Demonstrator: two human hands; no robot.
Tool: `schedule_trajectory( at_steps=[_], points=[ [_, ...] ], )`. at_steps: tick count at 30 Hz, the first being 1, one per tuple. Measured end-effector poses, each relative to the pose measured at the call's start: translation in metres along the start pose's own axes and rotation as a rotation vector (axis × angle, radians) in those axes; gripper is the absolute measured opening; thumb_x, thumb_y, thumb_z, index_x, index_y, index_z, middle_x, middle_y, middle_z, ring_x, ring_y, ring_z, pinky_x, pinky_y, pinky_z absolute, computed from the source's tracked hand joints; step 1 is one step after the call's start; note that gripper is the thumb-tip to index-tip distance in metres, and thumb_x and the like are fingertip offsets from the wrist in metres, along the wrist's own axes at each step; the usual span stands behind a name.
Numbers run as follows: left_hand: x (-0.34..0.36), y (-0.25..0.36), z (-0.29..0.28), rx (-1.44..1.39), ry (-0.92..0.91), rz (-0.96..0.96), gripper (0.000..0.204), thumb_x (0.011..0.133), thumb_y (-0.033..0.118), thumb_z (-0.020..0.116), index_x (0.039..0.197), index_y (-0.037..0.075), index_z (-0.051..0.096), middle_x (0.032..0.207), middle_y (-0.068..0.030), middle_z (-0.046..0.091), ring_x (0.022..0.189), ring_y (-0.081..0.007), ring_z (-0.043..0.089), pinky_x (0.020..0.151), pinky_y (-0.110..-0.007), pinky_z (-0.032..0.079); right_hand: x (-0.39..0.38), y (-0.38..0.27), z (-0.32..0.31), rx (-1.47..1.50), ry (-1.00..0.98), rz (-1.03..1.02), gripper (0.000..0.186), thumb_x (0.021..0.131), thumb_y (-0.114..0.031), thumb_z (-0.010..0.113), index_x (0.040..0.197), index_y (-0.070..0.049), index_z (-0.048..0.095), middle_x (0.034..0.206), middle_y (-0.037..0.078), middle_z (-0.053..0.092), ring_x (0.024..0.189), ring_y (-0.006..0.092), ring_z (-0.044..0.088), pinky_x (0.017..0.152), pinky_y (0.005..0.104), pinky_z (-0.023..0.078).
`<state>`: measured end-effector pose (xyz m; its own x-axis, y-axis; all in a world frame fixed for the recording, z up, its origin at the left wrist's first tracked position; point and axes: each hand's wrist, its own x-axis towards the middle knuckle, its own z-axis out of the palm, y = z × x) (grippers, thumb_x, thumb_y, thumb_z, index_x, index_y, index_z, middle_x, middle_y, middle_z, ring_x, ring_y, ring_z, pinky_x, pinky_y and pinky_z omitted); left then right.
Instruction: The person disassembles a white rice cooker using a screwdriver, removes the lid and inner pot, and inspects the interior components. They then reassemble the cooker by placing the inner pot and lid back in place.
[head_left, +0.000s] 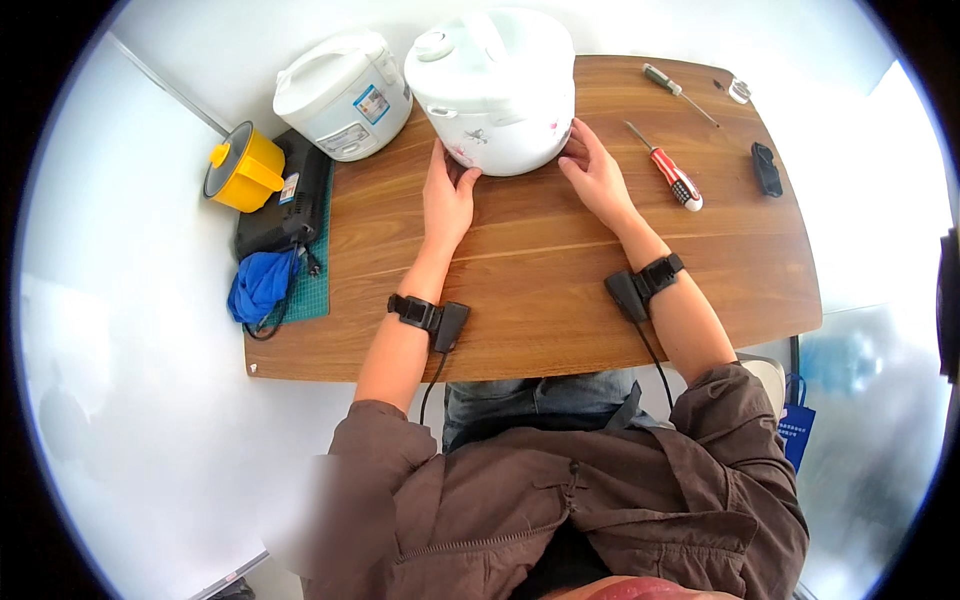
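A white rice cooker (500,100) with a floral print stands at the far side of the wooden table, its lid closed and its carrying handle on top. My left hand (449,200) holds its lower left side, the thumb along the front of the base. On the lower right side, my right hand (597,178) grips it with the fingers reaching around behind. The far fingertips of both hands are partly hidden by the cooker. Whether its base touches the table or is slightly raised, I cannot tell.
Left of it stands a second white rice cooker (345,100). A yellow lidded jug (245,167), a black case (290,205) and a blue cloth (262,286) lie over a green mat (312,290). Right: red-handled screwdriver (672,175), grey-handled screwdriver (680,94), black pouch (766,169).
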<state>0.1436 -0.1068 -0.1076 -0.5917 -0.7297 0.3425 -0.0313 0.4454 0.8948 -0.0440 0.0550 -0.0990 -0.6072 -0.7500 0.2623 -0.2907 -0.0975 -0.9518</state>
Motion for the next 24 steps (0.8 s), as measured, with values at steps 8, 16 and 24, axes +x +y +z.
schedule_trajectory(
  at_steps=[8, 16, 24],
  points=[
    [0.003, 0.002, -0.003, 0.031, -0.036, 0.012, 0.066, 0.099, 0.004, 0.065, 0.155, -0.005, 0.031, 0.149, -0.0238, 0.051, 0.135, -0.0302, 0.055, 0.113, -0.039, 0.046, 0.006, 0.004, -0.005, -0.021, -0.004, 0.004, 0.063, 0.096, -0.003, 0.061, 0.154, 0.001, 0.037, 0.147, 0.022, 0.055, 0.130, 0.0306, 0.061, 0.106, 0.0380, 0.052],
    [0.004, -0.010, -0.004, -0.044, -0.048, 0.046, 0.066, 0.100, 0.004, 0.063, 0.156, -0.005, 0.030, 0.150, -0.0250, 0.048, 0.136, -0.0323, 0.053, 0.114, -0.040, 0.044, -0.003, -0.012, -0.018, -0.512, 0.237, -0.269, 0.046, 0.093, -0.003, 0.064, 0.138, -0.006, 0.057, 0.124, 0.014, 0.066, 0.098, 0.0295, 0.071, 0.087, 0.0388, 0.057],
    [0.003, -0.011, -0.005, -0.068, -0.065, 0.040, 0.084, 0.093, 0.012, 0.076, 0.157, -0.006, 0.025, 0.150, -0.0256, 0.047, 0.138, -0.0344, 0.050, 0.117, -0.044, 0.041, -0.013, -0.019, -0.072, -1.260, 0.393, -0.285, 0.044, 0.088, -0.023, 0.073, 0.129, -0.010, 0.064, 0.126, 0.014, 0.061, 0.119, 0.0341, 0.058, 0.101, 0.0492, 0.045]
  ],
)
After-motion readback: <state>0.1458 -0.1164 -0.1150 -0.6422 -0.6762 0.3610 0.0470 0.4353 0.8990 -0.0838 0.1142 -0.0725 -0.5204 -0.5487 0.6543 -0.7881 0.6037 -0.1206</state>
